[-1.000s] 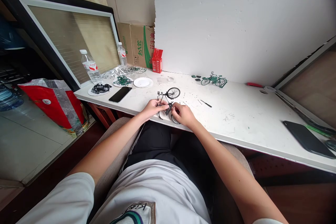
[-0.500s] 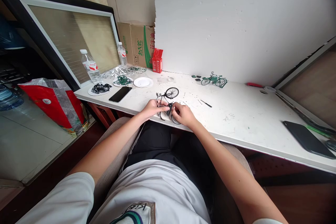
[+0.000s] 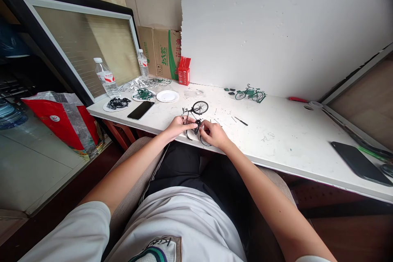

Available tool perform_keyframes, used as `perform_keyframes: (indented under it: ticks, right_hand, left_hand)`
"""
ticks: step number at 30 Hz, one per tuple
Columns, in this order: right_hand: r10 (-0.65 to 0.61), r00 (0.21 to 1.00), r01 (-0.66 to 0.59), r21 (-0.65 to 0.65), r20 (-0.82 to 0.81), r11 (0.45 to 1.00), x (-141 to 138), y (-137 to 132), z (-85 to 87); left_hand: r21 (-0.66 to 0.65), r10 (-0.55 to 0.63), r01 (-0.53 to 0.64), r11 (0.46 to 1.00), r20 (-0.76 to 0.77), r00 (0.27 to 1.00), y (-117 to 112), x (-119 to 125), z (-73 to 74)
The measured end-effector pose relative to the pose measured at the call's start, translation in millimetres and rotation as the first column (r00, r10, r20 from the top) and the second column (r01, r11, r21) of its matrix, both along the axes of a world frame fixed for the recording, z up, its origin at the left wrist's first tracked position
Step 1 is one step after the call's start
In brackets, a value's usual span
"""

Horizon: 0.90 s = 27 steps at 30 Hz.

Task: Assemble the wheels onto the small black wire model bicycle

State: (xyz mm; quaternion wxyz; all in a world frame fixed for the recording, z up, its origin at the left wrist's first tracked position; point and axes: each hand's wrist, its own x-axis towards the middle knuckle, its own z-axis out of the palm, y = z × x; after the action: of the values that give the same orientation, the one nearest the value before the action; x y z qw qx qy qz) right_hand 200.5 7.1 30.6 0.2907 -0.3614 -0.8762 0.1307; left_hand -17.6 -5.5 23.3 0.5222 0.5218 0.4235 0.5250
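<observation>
A black model bicycle (image 3: 200, 107) is held over the table's front edge, turned on its side, one wheel pointing away from me and the other partly behind my right hand. My left hand (image 3: 181, 126) is closed round the frame, thumb on top near the crank. At the crank area, my right hand (image 3: 212, 133) has thumb and forefinger pinched together from the other side; any small part between them is too small to make out. Small pins and bits lie on the table behind the hands, beside a thin dark pointed tool (image 3: 241, 121).
A green model bicycle (image 3: 250, 94) stands farther back. On the left are a phone (image 3: 141, 109), paper plates (image 3: 167, 96) with black and green parts on two of them, and water bottles (image 3: 107, 78). A red box (image 3: 184, 71) stands behind; a black tablet-like slab (image 3: 359, 161) lies right.
The model bicycle has shifted very slightly left and towards the back in my left hand. My right fingers have moved a little at the crank; both hands keep nearly the same place.
</observation>
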Motion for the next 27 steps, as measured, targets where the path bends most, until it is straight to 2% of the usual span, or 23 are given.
perform_keyframes:
  ticks: [8, 27]
  right_hand:
    - [-0.005, 1.000, 0.005, 0.009, 0.021, 1.000, -0.6, 0.0, -0.5]
    - [-0.018, 0.998, 0.017, 0.021, 0.062, 1.000, -0.7, 0.0, 0.0]
  left_hand:
    - [-0.016, -0.003, 0.003, 1.000, -0.038, 0.999, 1.9, -2.6, -5.5]
    - [-0.008, -0.013, 0.013, 1.000, 0.020, 1.000, 0.8, -1.6, -3.6]
